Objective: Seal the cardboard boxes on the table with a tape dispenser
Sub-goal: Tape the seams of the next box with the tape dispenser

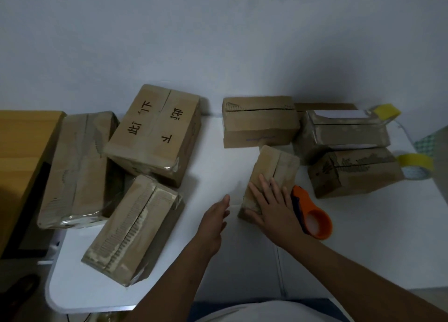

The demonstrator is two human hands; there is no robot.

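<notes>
Right hand flat on small box, gripping nothing; left hand open, free. Dispenser touching right hand's outer edge: risk of nudging it away or box skidding.

On the white table, three taped cardboard boxes lie left, four brown cardboard boxes right; an orange tape dispenser lies just right of the nearest small cardboard box.
</notes>
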